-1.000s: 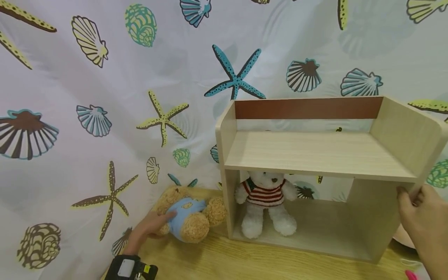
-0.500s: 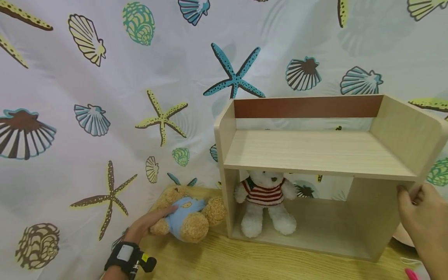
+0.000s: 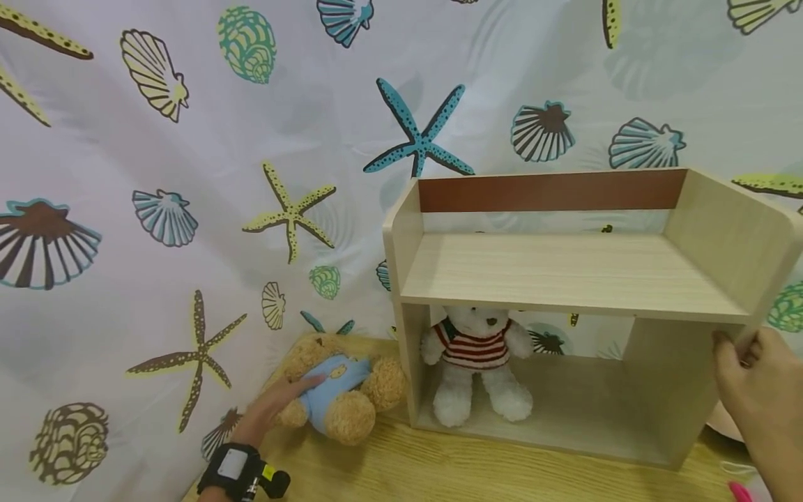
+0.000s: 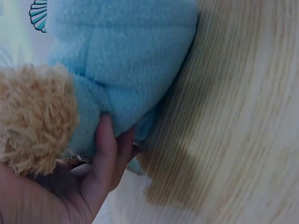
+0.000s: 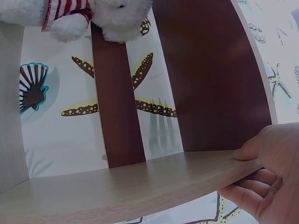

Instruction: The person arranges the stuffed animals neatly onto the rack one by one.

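A tan teddy bear (image 3: 350, 418) in a light blue outfit lies at the left of a small wooden shelf (image 3: 564, 272). My left hand (image 3: 282, 401) grips the bear around its body. Up close in the left wrist view, the fingers (image 4: 106, 140) press into the blue cloth (image 4: 126, 56) beside a curly tan limb (image 4: 35, 119). My right hand (image 3: 755, 387) holds the shelf's right side panel, thumb (image 5: 247, 149) on the inner face and fingers outside. A white teddy bear (image 3: 478, 348) in a red-striped shirt sits in the lower compartment, its head top hidden by the board.
The wooden table (image 3: 477, 464) runs in front of the shelf. Behind hangs a white curtain (image 3: 207, 153) with shells and starfish. A round pale object (image 3: 724, 425) and something pink (image 3: 739, 491) show at the lower right. A brown rail (image 3: 552, 193) crosses the shelf's back.
The tan bear has turned slightly in my left hand, its near leg a little lower. The left wrist has shifted up and right. My right hand stays on the panel.
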Available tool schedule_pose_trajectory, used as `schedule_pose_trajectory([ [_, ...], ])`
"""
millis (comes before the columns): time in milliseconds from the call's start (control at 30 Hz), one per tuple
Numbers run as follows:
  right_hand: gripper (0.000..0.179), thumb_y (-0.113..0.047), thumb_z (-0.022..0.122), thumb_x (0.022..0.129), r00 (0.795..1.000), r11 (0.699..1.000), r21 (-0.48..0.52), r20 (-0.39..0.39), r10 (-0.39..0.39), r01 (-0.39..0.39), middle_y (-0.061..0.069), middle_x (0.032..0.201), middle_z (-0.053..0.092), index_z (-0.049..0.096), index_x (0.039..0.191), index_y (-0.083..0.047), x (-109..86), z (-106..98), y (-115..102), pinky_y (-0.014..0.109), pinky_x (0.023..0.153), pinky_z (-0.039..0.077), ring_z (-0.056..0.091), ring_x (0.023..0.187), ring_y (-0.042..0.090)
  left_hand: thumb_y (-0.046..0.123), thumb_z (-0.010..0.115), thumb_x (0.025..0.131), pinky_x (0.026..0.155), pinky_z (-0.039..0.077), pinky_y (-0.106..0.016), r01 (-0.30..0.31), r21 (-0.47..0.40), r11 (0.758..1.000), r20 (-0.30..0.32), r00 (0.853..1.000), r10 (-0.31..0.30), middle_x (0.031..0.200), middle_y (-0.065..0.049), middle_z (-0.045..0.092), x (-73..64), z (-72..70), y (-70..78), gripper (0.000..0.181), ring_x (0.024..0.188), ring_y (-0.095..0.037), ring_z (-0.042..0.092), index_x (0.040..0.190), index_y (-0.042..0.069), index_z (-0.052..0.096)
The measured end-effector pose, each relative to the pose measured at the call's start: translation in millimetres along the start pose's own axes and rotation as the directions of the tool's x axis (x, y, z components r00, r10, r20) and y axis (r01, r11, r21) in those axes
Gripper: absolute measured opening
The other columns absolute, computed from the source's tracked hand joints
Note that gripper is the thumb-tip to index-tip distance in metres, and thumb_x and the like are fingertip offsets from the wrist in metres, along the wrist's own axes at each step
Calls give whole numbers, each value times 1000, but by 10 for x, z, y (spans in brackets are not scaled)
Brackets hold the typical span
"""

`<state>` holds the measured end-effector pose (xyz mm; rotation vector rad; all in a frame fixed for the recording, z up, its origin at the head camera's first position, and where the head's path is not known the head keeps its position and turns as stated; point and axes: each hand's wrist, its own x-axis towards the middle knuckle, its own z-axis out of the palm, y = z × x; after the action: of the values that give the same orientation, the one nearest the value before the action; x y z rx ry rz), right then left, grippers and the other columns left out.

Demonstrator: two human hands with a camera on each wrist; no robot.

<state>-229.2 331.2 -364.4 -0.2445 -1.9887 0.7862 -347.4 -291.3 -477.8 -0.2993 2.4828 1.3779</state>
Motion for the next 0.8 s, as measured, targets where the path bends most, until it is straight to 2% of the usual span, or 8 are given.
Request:
schedule_pose_trajectory([
  [167, 16, 2, 60, 89, 1000, 1000, 8, -5, -27, 27, 41, 96, 61, 53, 84, 16, 7, 7, 0, -2, 54, 25, 24, 73, -36, 76, 67, 75, 104, 16, -76, 32, -29, 999, 2, 999, -32, 156, -39, 7, -30, 5, -17, 134, 138, -61, 12, 153, -13, 4],
  [300, 17, 1, 59, 90, 1000, 1000, -1, -4, 3, -3, 41, 98, 61, 51, 79, 11, -5, 12, -6, -1, 54, 25, 24, 71, -35, 73, 70, 75, 105, 14, -75, 30, -59, 998, 1, 1000, -30, 156, -39, 3, -44, 15, -39, 136, 139, -61, 9, 153, -13, -1],
  [400, 17, -1, 59, 90, 1000, 1000, -12, 6, 25, -25, 41, 99, 62, 52, 80, 11, -17, 6, -6, 0, 54, 25, 24, 69, -35, 71, 71, 77, 106, 12, -74, 9, -82, 997, 6, 1000, -9, 157, -38, 0, -51, 34, -65, 134, 140, -59, 6, 153, -12, -1],
  [533, 19, -2, 59, 90, 1000, 1000, -24, 18, 20, -19, 41, 97, 62, 57, 91, 17, -23, -6, 4, 0, 52, 25, 24, 68, -35, 63, 72, 81, 108, 13, -71, -26, -129, 991, 19, 999, 29, 157, -37, 2, -64, 67, -71, 128, 141, -57, 6, 154, -12, -1],
  [700, 26, -4, 58, 91, 1000, 999, -35, 25, 15, -15, 40, 97, 62, 59, 101, 19, -13, -27, -2, 0, 51, 26, 25, 67, -35, 62, 77, 78, 105, 19, -73, -40, -123, 992, 1, 999, 41, 158, -35, 5, -83, 130, 16, 130, 141, -57, 9, 156, -8, -1],
  [800, 23, -5, 59, 90, 1000, 999, -36, 15, 18, -18, 39, 97, 63, 58, 96, 17, -5, -29, -4, 1, 51, 26, 25, 67, -35, 59, 78, 78, 104, 20, -74, -92, -107, 990, -12, 996, 92, 158, -34, 6, -104, 167, 82, 129, 141, -57, 10, 157, -6, 0],
])
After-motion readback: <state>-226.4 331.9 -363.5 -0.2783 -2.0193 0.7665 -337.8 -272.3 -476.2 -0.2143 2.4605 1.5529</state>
